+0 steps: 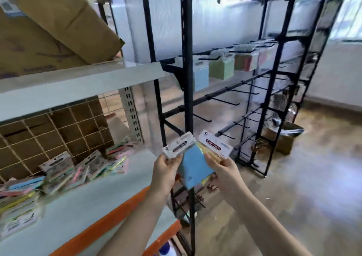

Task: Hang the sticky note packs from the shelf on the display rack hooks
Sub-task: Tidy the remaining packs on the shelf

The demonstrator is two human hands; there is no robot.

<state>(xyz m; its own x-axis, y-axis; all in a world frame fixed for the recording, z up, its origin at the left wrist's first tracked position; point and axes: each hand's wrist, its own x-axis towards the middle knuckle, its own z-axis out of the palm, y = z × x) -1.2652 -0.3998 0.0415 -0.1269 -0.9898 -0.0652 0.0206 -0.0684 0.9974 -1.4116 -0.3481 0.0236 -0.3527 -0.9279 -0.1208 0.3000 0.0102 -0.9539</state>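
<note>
My left hand and right hand each pinch a pack, blue pack and yellow pack, which could slip while threading hooks.

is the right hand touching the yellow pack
Touching. The head view shows the right hand with thumb and fingers pinched on the yellow pack just below its white header card.

Glossy brown floor, pale wall, bright windows, cardboard box on floor
</note>
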